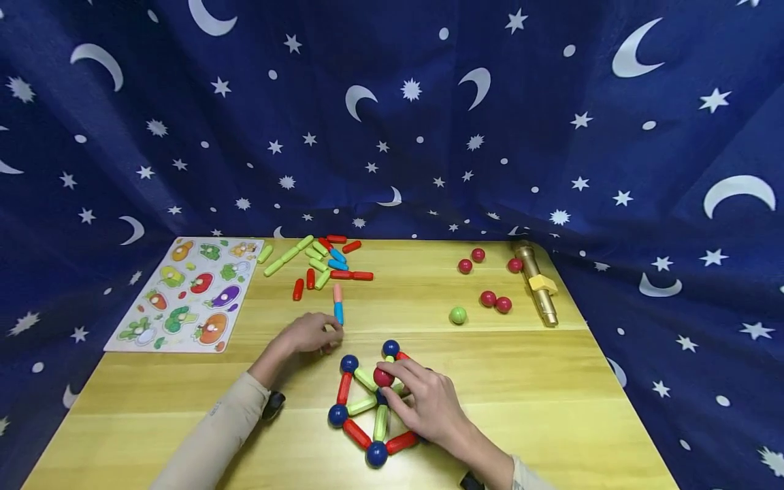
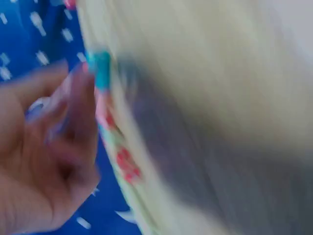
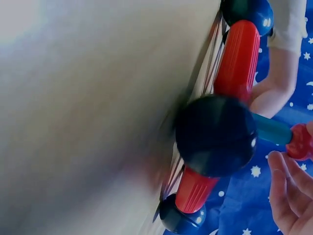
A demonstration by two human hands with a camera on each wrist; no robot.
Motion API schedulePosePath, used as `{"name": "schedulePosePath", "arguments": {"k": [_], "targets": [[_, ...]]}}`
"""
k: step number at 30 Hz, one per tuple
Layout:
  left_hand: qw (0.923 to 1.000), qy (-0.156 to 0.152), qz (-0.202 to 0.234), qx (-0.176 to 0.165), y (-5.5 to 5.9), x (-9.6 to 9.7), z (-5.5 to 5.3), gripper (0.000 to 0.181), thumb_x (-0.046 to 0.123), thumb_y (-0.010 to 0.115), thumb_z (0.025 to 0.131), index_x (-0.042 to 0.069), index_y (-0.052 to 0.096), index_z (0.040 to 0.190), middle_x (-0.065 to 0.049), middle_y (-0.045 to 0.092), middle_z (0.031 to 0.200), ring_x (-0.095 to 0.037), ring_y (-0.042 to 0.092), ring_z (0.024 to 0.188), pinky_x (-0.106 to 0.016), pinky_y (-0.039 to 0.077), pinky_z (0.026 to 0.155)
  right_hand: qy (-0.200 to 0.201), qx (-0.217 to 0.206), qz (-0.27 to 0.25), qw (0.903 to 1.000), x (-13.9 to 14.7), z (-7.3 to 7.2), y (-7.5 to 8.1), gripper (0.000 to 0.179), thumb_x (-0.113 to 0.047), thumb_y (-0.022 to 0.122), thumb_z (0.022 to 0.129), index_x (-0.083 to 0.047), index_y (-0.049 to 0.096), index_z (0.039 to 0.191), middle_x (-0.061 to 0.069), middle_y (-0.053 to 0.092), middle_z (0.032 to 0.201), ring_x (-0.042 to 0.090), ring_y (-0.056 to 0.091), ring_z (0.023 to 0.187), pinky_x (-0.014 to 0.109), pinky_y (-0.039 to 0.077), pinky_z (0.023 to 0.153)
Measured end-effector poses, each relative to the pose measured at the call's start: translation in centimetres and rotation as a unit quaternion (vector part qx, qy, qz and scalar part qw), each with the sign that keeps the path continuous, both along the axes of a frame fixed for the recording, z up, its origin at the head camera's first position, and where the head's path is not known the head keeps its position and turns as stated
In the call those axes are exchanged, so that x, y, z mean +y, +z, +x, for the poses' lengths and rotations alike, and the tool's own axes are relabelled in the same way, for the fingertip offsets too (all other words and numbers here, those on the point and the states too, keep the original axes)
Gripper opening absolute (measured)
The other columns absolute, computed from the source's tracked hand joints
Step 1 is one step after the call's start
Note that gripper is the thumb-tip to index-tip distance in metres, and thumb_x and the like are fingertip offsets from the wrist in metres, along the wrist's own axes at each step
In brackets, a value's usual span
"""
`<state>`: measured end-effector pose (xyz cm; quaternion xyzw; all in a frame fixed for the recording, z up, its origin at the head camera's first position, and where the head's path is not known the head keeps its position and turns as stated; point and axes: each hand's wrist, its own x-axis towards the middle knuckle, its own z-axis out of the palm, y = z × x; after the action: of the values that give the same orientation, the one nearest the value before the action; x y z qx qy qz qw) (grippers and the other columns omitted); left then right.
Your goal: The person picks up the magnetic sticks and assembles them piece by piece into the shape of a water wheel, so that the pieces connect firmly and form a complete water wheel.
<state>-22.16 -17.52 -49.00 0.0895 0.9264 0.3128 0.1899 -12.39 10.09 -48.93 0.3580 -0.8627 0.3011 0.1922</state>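
My right hand (image 1: pixel 431 403) pinches a red ball (image 1: pixel 384 376) between thumb and fingers, over the middle of a wheel-like frame of magnetic sticks and balls. Dark blue balls (image 1: pixel 376 454) form its corners, red sticks (image 1: pixel 356 433) its rim and light green sticks (image 1: pixel 380 423) its spokes. In the right wrist view, a greenish-blue stick (image 3: pixel 272 129) runs up to the pinched ball. Beyond the frame's left side, my left hand (image 1: pixel 309 333) hovers with loosely bent fingers and nothing visible in them. Just past its fingertips lies a pink-and-blue stick pair (image 1: pixel 338 304).
Several green sticks (image 1: pixel 290 255), red sticks (image 1: pixel 352 275) and blue sticks (image 1: pixel 337 264) lie at the back. To their left is a vegetable picture board (image 1: pixel 184 299). Red balls (image 1: pixel 488 298), a green ball (image 1: pixel 457 315) and a gold tube (image 1: pixel 542 292) with a yellow block are toward the right.
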Motion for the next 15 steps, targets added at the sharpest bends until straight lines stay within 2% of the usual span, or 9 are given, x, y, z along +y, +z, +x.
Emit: {"name": "schedulePosePath", "arguments": {"k": [2, 4, 6, 8, 10, 12, 15], "targets": [[0.9948, 0.071, -0.041, 0.060, -0.4, -1.6, -1.5, 0.018, 0.024, 0.059, 0.094, 0.011, 0.067, 0.104, -0.009, 0.069, 0.081, -0.022, 0.063, 0.068, -0.033, 0.046, 0.057, 0.004, 0.002, -0.001, 1.0000, 0.1, 0.3, -0.2, 0.034, -0.027, 0.073, 0.084, -0.024, 0.066, 0.118, -0.009, 0.070, 0.105, 0.001, 0.061, 0.059, 0.009, 0.042, 0.053], [0.9799, 0.147, -0.081, 0.108, -1.0, -3.0, -3.0, 0.020, 0.025, 0.060, 0.093, 0.011, 0.064, 0.107, -0.015, 0.066, 0.092, -0.031, 0.064, 0.077, -0.039, 0.047, 0.061, 0.005, 0.004, -0.002, 1.0000, 0.1, 0.5, -0.3, 0.034, -0.029, 0.073, 0.085, -0.024, 0.066, 0.118, -0.009, 0.069, 0.107, 0.002, 0.061, 0.060, 0.010, 0.043, 0.054], [0.9657, 0.197, -0.100, 0.136, -1.5, -4.0, -4.5, 0.028, 0.026, 0.063, 0.092, 0.010, 0.060, 0.113, -0.022, 0.062, 0.103, -0.040, 0.063, 0.088, -0.047, 0.049, 0.065, 0.004, 0.004, -0.002, 1.0000, 0.1, 0.6, -0.3, 0.033, -0.032, 0.073, 0.085, -0.025, 0.066, 0.117, -0.010, 0.069, 0.108, 0.003, 0.063, 0.061, 0.011, 0.045, 0.055], [0.9605, 0.219, -0.100, 0.140, -2.1, -4.6, -5.5, 0.036, 0.028, 0.065, 0.091, 0.009, 0.056, 0.121, -0.026, 0.057, 0.111, -0.047, 0.061, 0.096, -0.052, 0.050, 0.071, 0.005, 0.006, -0.003, 1.0000, 0.1, 0.6, -0.3, 0.032, -0.032, 0.074, 0.085, -0.025, 0.066, 0.116, -0.010, 0.069, 0.108, 0.003, 0.064, 0.063, 0.012, 0.046, 0.056], [0.9595, 0.224, -0.101, 0.137, -2.4, -4.9, -6.3, 0.042, 0.026, 0.066, 0.091, 0.009, 0.053, 0.127, -0.028, 0.054, 0.114, -0.049, 0.060, 0.099, -0.054, 0.051, 0.075, 0.008, 0.010, -0.005, 0.9999, 0.1, 0.6, -0.3, 0.033, -0.030, 0.075, 0.084, -0.025, 0.067, 0.115, -0.010, 0.070, 0.107, 0.004, 0.065, 0.063, 0.011, 0.046, 0.056], [0.9601, 0.220, -0.104, 0.138, -2.5, -5.0, -6.7, 0.043, 0.022, 0.064, 0.092, 0.007, 0.053, 0.130, -0.029, 0.054, 0.115, -0.049, 0.059, 0.101, -0.055, 0.051, 0.078, 0.015, 0.013, -0.008, 0.9998, 0.1, 0.6, -0.2, 0.034, -0.028, 0.077, 0.082, -0.024, 0.067, 0.114, -0.009, 0.070, 0.107, 0.004, 0.066, 0.064, 0.011, 0.046, 0.056], [0.9609, 0.211, -0.109, 0.142, -2.2, -5.1, -6.8, 0.040, 0.015, 0.058, 0.093, 0.006, 0.054, 0.132, -0.029, 0.057, 0.115, -0.048, 0.059, 0.104, -0.056, 0.051, 0.082, 0.020, 0.013, -0.008, 0.9997, 0.1, 0.5, 0.0, 0.034, -0.027, 0.077, 0.082, -0.023, 0.067, 0.114, -0.008, 0.070, 0.107, 0.004, 0.068, 0.066, 0.010, 0.046, 0.056]]}}
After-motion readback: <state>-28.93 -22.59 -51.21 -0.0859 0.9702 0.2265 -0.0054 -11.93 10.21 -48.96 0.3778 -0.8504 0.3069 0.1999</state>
